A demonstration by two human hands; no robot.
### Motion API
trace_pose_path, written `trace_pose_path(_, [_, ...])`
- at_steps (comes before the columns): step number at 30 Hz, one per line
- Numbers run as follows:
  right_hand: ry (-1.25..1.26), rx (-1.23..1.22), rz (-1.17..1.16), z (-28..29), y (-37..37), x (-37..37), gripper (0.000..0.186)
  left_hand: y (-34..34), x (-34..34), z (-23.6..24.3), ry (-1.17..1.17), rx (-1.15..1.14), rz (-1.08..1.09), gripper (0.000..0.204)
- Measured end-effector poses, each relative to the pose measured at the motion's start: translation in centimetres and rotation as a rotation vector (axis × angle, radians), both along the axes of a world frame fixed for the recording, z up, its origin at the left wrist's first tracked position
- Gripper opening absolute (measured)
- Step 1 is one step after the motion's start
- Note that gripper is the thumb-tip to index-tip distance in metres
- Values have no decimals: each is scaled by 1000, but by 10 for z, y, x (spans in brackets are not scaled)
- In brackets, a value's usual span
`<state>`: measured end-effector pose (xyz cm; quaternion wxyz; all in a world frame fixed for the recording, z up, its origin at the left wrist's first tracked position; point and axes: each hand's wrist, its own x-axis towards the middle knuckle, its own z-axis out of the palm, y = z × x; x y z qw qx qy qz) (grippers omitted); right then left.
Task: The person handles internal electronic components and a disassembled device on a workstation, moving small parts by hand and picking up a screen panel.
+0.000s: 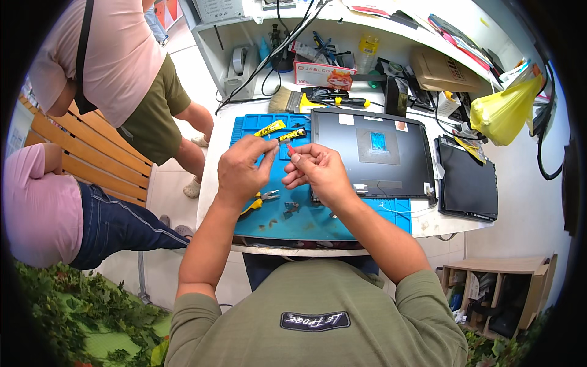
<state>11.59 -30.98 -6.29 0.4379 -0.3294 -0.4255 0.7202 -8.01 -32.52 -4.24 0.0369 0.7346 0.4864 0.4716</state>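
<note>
My left hand point(246, 169) is closed in a pinch above the blue work mat point(330, 227); whatever its fingertips hold is too small to make out. Between the thumb and fingers of my right hand point(319, 172) is a small red piece point(290, 149). The fingertips of both hands face each other, a short gap apart. Just beyond them are a yellow tube point(270, 128) and a yellow-and-black tube point(292, 135), the latter close to my left fingertips. Yellow-handled pliers point(260, 200) and small dark metal parts point(291, 210) lie on the mat.
A black laptop lid point(411, 147) lies right of my hands, beside a dark flat panel point(468, 180). Behind are a brush point(285, 100), a yellow-and-black screwdriver point(353, 102) and hanging cables point(269, 58). A yellow bag point(507, 113) hangs at right. Two people stand at left.
</note>
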Motion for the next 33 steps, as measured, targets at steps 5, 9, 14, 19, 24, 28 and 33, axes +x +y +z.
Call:
trace_pose_path(5, [-8,-10,10,-1,0,0,25,1,-3,-2,26,-17,6,11])
trace_pose_path(9, [-30,-6,9,-5,2,1,23,0,-6,-5,45,-16,-21,13])
trace_pose_path(14, [-27,-21,39,-5,3,3,24,4,-8,-5,23,-31,-24,10])
trace_pose_path(19, [-29,-28,58,-4,4,4,23,7,-11,-5,15,-32,-51,9])
trace_pose_path(24, [-47,-37,65,-4,5,6,23,6,-13,-7,21,-47,-46,10])
trace_pose_path(28, [-48,-42,68,-4,6,7,23,4,-12,-7,29,-52,-73,10])
trace_pose_path(33, [-57,-42,68,-4,7,8,24,6,-15,-7,28,-67,-49,12])
